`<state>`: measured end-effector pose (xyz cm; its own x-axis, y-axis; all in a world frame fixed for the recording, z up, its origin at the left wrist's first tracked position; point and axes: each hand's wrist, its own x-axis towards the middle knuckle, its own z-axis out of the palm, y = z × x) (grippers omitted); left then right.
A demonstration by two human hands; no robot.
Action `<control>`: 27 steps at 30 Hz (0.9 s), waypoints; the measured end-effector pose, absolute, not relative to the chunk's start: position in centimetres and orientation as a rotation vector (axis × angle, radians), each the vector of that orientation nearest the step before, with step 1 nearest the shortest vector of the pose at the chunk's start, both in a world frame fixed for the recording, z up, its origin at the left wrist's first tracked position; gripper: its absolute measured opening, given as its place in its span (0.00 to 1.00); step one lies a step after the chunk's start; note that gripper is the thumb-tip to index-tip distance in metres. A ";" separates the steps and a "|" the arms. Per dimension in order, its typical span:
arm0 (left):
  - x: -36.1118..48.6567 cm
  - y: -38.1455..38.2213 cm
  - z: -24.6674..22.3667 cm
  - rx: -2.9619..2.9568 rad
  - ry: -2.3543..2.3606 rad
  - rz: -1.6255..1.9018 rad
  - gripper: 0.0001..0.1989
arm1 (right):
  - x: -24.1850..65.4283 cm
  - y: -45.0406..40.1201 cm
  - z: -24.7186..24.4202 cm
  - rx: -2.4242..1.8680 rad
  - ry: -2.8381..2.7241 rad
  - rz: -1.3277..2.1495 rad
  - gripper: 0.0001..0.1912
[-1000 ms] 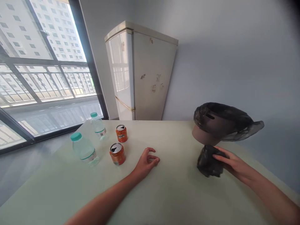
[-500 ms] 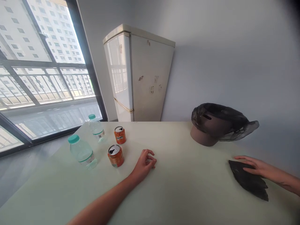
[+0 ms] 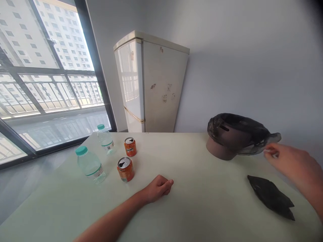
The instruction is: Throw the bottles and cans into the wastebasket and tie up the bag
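My left hand (image 3: 159, 189) rests on the table as a loose fist, right of two orange drink cans, and nothing shows in it. Raised at the right, my right hand (image 3: 287, 161) has its fingers curled into a pinch. Those fingertips overlap the loose edge of the black liner in view; whether they touch it or hold anything small I cannot make out. The liner is draped over the rim of a brown trash bin (image 3: 219, 149). Below the right hand lies a folded black plastic bag (image 3: 271, 197), flat on the table.
The near can (image 3: 125, 169) and the far can (image 3: 130, 147) stand opened on the pale table (image 3: 196, 215). Left of them are two clear bottles with green caps, one nearer (image 3: 89, 164) and one farther (image 3: 106, 138). A white refrigerator (image 3: 161, 87) stands behind the table.
My right hand has left the folded black bag and risen toward the bin's liner, its fingers closing. My left hand has curled from loosely bent fingers into a fist.
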<state>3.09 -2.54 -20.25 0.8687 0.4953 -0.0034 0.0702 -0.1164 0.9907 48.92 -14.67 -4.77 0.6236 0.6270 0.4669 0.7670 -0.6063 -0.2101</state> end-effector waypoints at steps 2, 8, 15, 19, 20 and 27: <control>3.1 -2.5 -20.2 1.641 0.450 0.376 0.34 | 47.7 -13.3 -4.4 -2.321 -1.269 -0.640 0.14; 3.0 -2.5 -19.9 1.591 0.431 0.399 0.34 | 46.2 -7.4 -1.9 -2.350 -1.424 -0.736 0.29; 3.1 -2.1 -20.2 1.603 0.416 0.395 0.34 | 43.3 -3.7 -0.9 -2.593 -1.504 -0.497 0.21; 3.1 -1.9 -20.3 1.614 0.431 0.382 0.35 | 36.1 -3.9 -1.0 -2.465 -1.521 -0.649 0.18; 3.1 -1.9 -20.3 1.617 0.434 0.378 0.35 | 34.2 -4.0 -1.0 -2.425 -1.562 -0.640 0.18; 2.4 -1.6 -19.3 1.522 0.309 0.245 0.35 | 22.3 -4.5 -1.7 -2.053 -1.816 -0.621 0.12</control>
